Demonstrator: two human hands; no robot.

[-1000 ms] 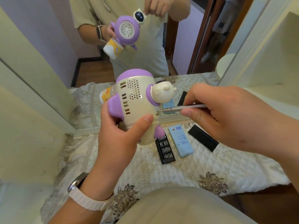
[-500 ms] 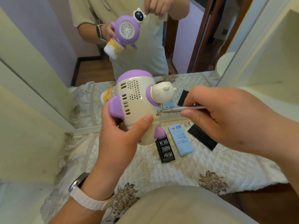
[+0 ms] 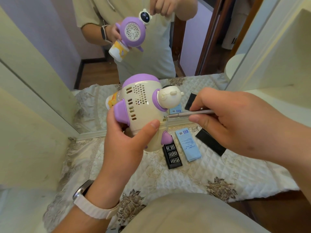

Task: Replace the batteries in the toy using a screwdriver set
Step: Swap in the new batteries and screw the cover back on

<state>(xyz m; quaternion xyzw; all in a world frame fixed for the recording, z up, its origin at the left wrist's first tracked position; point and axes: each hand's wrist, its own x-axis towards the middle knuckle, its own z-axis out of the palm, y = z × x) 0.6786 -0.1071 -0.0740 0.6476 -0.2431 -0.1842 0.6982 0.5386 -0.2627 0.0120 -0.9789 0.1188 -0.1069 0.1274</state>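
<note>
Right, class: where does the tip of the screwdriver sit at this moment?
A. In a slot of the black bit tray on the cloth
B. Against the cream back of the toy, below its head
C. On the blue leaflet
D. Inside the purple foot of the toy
B: the right hand holds the screwdriver level, with its tip against the cream shell of the toy that the left hand grips, well above the bit tray.

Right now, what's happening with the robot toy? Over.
Left hand grips cream-and-purple plastic robot toy. Right hand holds slim silver screwdriver, tip at the toy's back. Nothing in the way.
</note>
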